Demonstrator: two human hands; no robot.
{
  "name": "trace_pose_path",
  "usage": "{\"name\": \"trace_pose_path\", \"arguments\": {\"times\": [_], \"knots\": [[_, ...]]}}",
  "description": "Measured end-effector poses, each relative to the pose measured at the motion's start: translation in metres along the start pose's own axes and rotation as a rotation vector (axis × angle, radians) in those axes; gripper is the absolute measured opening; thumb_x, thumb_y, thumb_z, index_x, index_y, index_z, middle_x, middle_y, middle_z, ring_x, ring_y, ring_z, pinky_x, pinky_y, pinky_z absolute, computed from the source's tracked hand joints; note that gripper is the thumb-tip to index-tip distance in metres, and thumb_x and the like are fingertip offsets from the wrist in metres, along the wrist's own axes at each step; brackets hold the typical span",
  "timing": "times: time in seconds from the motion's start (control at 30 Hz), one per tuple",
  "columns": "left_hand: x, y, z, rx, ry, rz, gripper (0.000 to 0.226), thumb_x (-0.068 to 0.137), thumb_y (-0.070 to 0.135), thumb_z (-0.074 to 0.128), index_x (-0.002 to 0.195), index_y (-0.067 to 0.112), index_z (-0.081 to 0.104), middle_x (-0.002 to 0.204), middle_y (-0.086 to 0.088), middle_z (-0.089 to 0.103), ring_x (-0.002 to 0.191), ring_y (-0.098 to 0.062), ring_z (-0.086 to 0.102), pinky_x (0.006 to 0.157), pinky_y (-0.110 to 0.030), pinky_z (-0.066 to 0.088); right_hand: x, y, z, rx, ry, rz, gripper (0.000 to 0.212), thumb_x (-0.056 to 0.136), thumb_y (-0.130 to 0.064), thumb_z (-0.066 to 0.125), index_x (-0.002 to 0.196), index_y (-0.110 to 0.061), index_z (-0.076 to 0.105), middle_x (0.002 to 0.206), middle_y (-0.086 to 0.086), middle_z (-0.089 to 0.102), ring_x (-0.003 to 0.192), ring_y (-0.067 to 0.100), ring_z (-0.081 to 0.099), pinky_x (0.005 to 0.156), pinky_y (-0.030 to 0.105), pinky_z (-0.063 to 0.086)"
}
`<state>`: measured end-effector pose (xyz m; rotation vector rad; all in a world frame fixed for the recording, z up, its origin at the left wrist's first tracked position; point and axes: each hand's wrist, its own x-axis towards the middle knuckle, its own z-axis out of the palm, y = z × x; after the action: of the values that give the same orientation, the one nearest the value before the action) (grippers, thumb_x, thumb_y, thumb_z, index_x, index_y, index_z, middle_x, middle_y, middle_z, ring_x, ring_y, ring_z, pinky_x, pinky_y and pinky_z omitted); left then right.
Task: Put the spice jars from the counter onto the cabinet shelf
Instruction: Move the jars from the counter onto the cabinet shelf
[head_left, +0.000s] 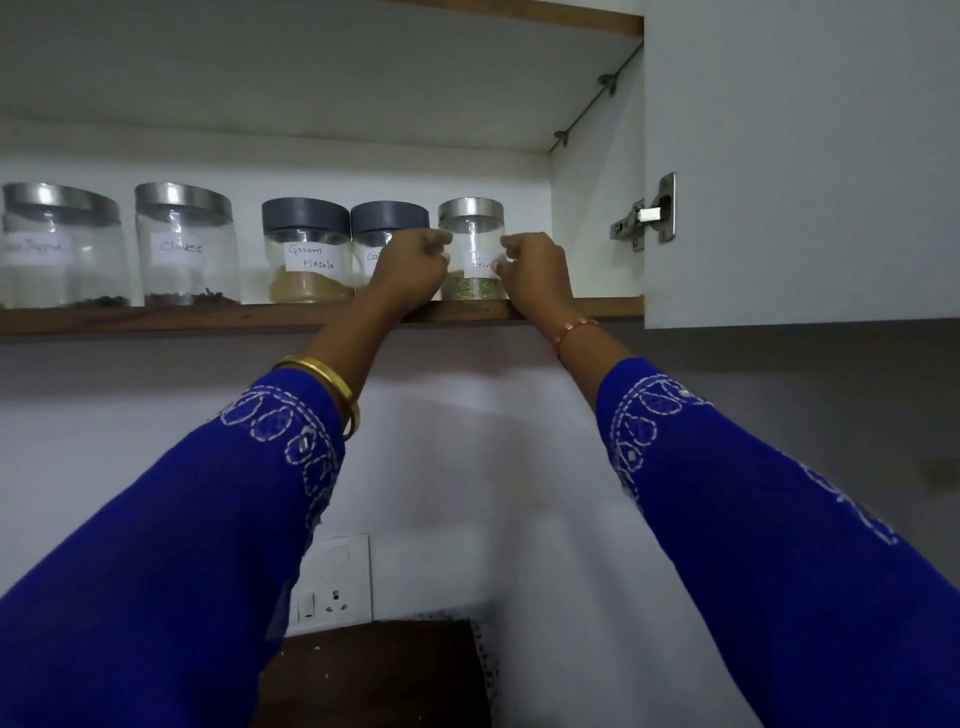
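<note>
Several clear labelled spice jars stand in a row on the cabinet shelf (156, 318). The rightmost is a small steel-lidded fennel jar (471, 244) with green seeds at its bottom. My left hand (411, 267) presses its left side and my right hand (535, 270) its right side, both with curled fingers. The jar rests on the shelf. To its left are a grey-lidded jar (387, 223), partly hidden by my left hand, a Garam Masala jar (306, 252), a Cloves jar (184, 244) and another steel-lidded jar (60, 247).
The open cabinet door (800, 156) with its hinge (647, 213) hangs just right of my right hand. The cabinet side wall (592, 197) stands close to the fennel jar. Below, a wall socket (332, 582) sits above a dark counter (379, 675).
</note>
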<state>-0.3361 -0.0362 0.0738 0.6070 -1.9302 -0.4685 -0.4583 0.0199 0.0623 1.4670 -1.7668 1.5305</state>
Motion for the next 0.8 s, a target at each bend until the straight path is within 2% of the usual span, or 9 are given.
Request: {"name": "trace_pose_path", "arguments": {"times": [0.07, 0.2, 0.27, 0.37, 0.5, 0.7, 0.8], "knots": [[-0.012, 0.001, -0.002, -0.099, 0.071, 0.029, 0.038, 0.092, 0.003, 0.044, 0.129, 0.007, 0.053, 0.132, -0.011, 0.056, 0.119, -0.025, 0.054, 0.103, -0.042, 0.045, -0.019, -0.007, -0.003, 0.084, 0.055, -0.029, 0.039, 0.092, -0.010, 0.054, 0.130, -0.001, 0.051, 0.132, 0.014, 0.056, 0.123, 0.023, 0.052, 0.098, 0.018, 0.037], [-0.056, 0.003, -0.002, -0.339, 0.178, 0.032, 0.032, 0.090, 0.004, 0.047, 0.120, 0.008, 0.060, 0.117, -0.005, 0.063, 0.113, -0.020, 0.059, 0.101, -0.039, 0.047, -0.071, -0.017, 0.000, 0.312, 0.174, -0.046, 0.034, 0.092, -0.005, 0.053, 0.125, 0.001, 0.056, 0.126, 0.014, 0.061, 0.118, 0.021, 0.057, 0.098, 0.020, 0.043], [-0.086, 0.000, 0.000, -0.462, 0.204, 0.010, 0.031, 0.091, 0.002, 0.047, 0.119, 0.006, 0.059, 0.110, -0.003, 0.062, 0.107, -0.017, 0.060, 0.096, -0.031, 0.051, -0.100, -0.017, 0.005, 0.434, 0.197, -0.030, 0.032, 0.091, -0.002, 0.053, 0.123, 0.003, 0.057, 0.123, 0.016, 0.063, 0.115, 0.021, 0.059, 0.090, 0.009, 0.045], [-0.133, -0.013, 0.002, -0.559, 0.212, -0.050, 0.029, 0.094, 0.003, 0.044, 0.120, 0.004, 0.057, 0.109, -0.006, 0.062, 0.098, -0.013, 0.060, 0.088, -0.025, 0.051, -0.143, -0.017, 0.015, 0.523, 0.198, 0.047, 0.032, 0.091, -0.005, 0.055, 0.122, 0.001, 0.057, 0.121, 0.014, 0.064, 0.113, 0.019, 0.060, 0.080, -0.002, 0.042], [-0.188, -0.040, 0.014, -0.590, 0.228, -0.204, 0.029, 0.095, 0.005, 0.044, 0.121, 0.004, 0.058, 0.115, -0.011, 0.063, 0.102, -0.018, 0.061, 0.090, -0.028, 0.052, -0.201, -0.008, 0.035, 0.519, 0.202, 0.119, 0.031, 0.090, -0.007, 0.056, 0.120, -0.001, 0.060, 0.120, 0.013, 0.065, 0.111, 0.019, 0.061, 0.076, -0.005, 0.040], [-0.251, -0.099, 0.033, -0.506, 0.155, -0.362, 0.029, 0.093, 0.003, 0.045, 0.117, 0.005, 0.062, 0.114, -0.012, 0.065, 0.100, -0.021, 0.064, 0.091, -0.032, 0.053, -0.276, 0.023, 0.074, 0.491, 0.052, 0.279, 0.029, 0.089, -0.008, 0.058, 0.117, -0.002, 0.062, 0.120, 0.012, 0.065, 0.110, 0.020, 0.062, 0.081, 0.001, 0.043], [-0.271, -0.138, 0.044, -0.455, 0.130, -0.449, 0.029, 0.092, 0.003, 0.045, 0.115, 0.004, 0.062, 0.112, -0.014, 0.066, 0.098, -0.021, 0.063, 0.095, -0.038, 0.052, -0.308, 0.044, 0.097, 0.457, -0.061, 0.345, 0.031, 0.089, -0.007, 0.059, 0.119, -0.002, 0.061, 0.121, 0.013, 0.064, 0.112, 0.020, 0.060, 0.090, 0.013, 0.045]]}}
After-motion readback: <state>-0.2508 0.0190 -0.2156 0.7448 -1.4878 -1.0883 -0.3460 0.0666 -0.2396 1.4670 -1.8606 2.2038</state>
